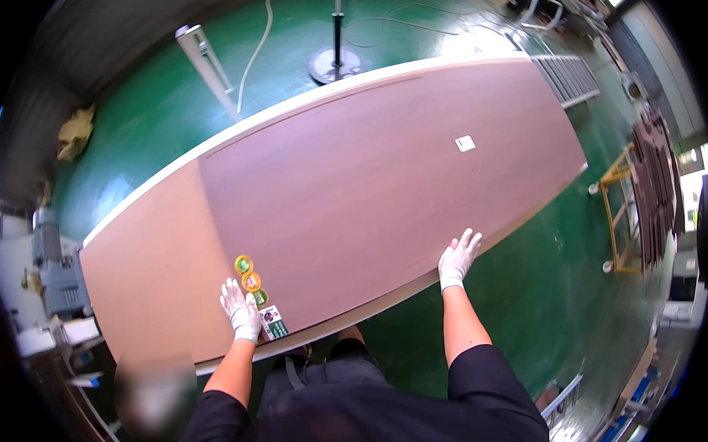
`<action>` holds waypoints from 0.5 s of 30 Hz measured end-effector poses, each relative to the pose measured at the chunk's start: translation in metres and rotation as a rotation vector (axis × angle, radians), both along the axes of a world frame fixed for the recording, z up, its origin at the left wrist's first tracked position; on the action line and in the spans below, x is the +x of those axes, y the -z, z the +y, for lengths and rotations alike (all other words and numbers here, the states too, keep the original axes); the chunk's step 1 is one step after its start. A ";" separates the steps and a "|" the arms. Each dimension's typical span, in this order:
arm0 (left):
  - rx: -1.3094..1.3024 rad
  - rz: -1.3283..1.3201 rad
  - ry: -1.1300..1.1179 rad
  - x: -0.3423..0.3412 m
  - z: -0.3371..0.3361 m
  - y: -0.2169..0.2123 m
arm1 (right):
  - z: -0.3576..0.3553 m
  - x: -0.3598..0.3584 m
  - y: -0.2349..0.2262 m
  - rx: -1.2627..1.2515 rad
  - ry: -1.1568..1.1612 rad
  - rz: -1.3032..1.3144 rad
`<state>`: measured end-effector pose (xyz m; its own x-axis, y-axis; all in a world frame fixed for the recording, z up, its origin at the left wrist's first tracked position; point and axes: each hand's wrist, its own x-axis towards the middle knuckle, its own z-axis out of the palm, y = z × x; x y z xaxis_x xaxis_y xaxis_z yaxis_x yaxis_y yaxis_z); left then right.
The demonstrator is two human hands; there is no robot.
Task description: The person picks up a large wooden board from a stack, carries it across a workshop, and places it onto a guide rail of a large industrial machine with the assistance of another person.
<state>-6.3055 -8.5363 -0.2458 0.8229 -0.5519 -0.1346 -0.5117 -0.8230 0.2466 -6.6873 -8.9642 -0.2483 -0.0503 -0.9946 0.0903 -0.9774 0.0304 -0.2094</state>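
Before me lies a large brown panel (pixel 347 197) on top of a paler tan board (pixel 145 284), whose surface shows at the left end. My left hand (pixel 240 310), in a white glove, rests with fingers spread near the brown panel's near left corner. Right beside it are round yellow and green stickers (pixel 250 281) and a small printed label (pixel 273 323). My right hand (pixel 458 261), also gloved in white, is open at the near long edge, fingers stretched over the panel. A small white square (pixel 465 144) sits farther back on the brown surface.
Beyond the far edge stand a black pole on a round base (pixel 336 64) and a white upright frame (pixel 207 68). A yellow wheeled cart (pixel 621 211) carrying brown pieces is at the right. Grey machinery (pixel 60 277) stands at the left. A roller rack (pixel 565 79) adjoins the far right corner.
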 end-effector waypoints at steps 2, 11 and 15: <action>0.044 0.110 0.036 0.020 -0.046 -0.025 | -0.003 -0.025 0.022 -0.057 -0.071 0.059; -0.292 0.339 0.071 -0.018 0.009 -0.091 | -0.001 0.054 0.032 -0.211 -0.405 0.285; -0.400 0.581 0.001 -0.054 0.147 -0.095 | 0.043 0.118 0.012 -0.300 -0.422 0.338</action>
